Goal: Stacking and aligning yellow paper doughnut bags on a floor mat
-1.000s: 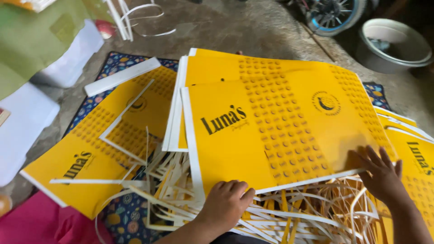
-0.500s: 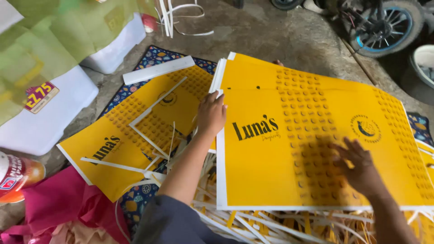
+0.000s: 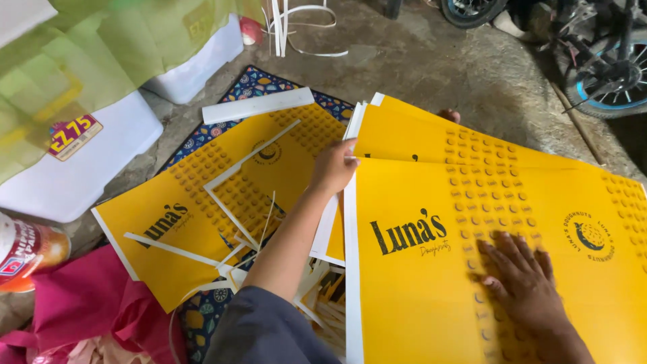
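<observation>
Yellow sheets, printed card, stacked on a patterned mat (image 3: 253, 84) over a rough concrete floor (image 3: 418, 61). Far left: green cloth (image 3: 101, 61) draped over white foam boxes (image 3: 74, 168); a red-labelled can (image 3: 23, 253) and pink fabric (image 3: 81, 296) below them. Next, a flat sheet (image 3: 182, 222) littered with white strips (image 3: 236, 182), more offcuts heaped under the stack. Centre: left hand (image 3: 333, 167), fingers curled around the left edge of the second sheet (image 3: 404, 138) at its white border, pinching it. Beside and below that, the top sheet (image 3: 418, 283), large, lying toward the viewer. Right hand (image 3: 522, 280) rests flat upon it, fingers spread, palm down, gripping nothing. Upper right: wheels (image 3: 606, 81) of a parked vehicle at the floor's edge.
</observation>
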